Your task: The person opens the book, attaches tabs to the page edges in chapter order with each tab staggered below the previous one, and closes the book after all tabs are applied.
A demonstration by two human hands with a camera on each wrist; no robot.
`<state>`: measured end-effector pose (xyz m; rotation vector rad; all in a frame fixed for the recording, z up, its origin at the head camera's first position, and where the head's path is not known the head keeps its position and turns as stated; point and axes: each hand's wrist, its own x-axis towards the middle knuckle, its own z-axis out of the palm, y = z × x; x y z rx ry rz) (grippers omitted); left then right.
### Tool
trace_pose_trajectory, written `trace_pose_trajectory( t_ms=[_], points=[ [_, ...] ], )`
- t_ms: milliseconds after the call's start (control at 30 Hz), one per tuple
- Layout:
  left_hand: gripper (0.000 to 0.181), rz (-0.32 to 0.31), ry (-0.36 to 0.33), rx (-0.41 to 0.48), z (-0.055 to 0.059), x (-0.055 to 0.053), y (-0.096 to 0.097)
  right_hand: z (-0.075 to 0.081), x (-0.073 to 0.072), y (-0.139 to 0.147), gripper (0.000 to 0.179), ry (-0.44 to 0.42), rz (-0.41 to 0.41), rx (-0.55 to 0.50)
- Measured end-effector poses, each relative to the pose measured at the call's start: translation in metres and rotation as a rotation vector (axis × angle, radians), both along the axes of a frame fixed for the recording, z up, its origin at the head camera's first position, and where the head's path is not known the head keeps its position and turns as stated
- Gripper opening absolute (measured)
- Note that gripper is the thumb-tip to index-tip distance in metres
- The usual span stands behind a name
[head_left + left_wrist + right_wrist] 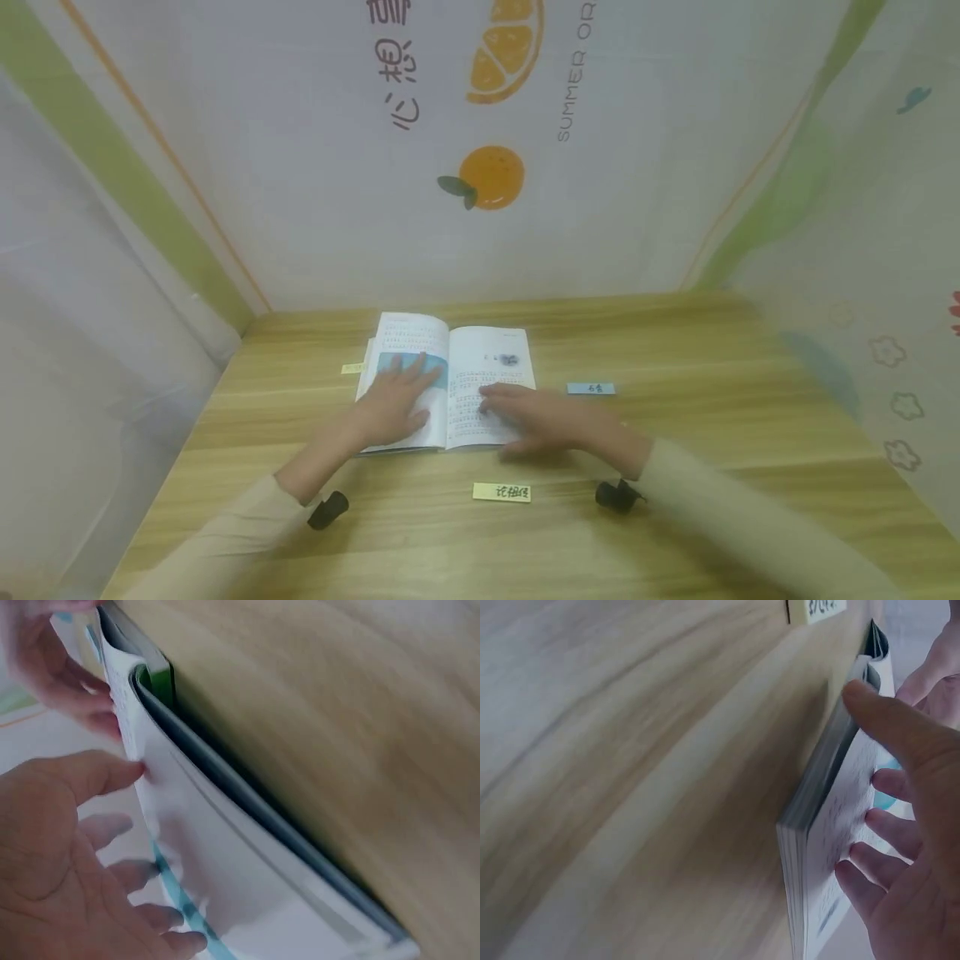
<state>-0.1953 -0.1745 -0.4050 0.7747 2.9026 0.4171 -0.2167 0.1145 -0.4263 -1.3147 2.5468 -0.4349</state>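
An open book (491,350) lies on the wooden table, its left page printed with a blue block and its right page with lines of text. My left hand (393,404) rests on the left page with fingers spread; the left wrist view shows its fingertips touching the paper (217,877). Over the right page lies my right hand (543,417), fingers extended. In the right wrist view, the fingertips of the right hand (907,847) touch the page and the thumb reaches along the book's near edge (821,780). Neither hand grips anything.
A yellow label (502,492) with handwriting lies in front of the book. To the right is a blue label (591,388), and another yellow label (352,368) sits by the book's left edge. A printed curtain (600,233) rises behind the table (675,350).
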Motion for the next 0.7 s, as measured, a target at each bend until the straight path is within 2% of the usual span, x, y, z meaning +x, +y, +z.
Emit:
trace_pose_trajectory(
  t_ms=[100, 167, 333, 433, 567, 700],
  points=[
    [0.059, -0.06, -0.067, 0.002, -0.007, 0.001, 0.01, 0.0, 0.0, -0.003, 0.065, 0.027, 0.031, 0.019],
    [0.057, -0.074, -0.096, 0.006, -0.009, 0.002, 0.013, -0.001, -0.001, -0.004, 0.062, 0.044, 0.053, 0.02],
    [0.056, -0.061, -0.121, 0.021, -0.01, 0.004, 0.017, -0.004, -0.003, -0.002, 0.056, 0.07, 0.08, 0.036],
    [0.058, -0.047, -0.11, 0.017, -0.011, 0.003, 0.017, -0.007, -0.005, 0.002, 0.055, 0.08, 0.086, 0.044],
    [0.06, -0.058, -0.067, -0.021, -0.011, -0.005, 0.018, -0.01, -0.007, 0.007, 0.054, 0.087, 0.091, 0.046],
    [0.063, -0.052, -0.058, -0.07, -0.009, -0.022, 0.024, -0.012, -0.007, 0.012, 0.054, 0.092, 0.089, 0.042]
  ],
)
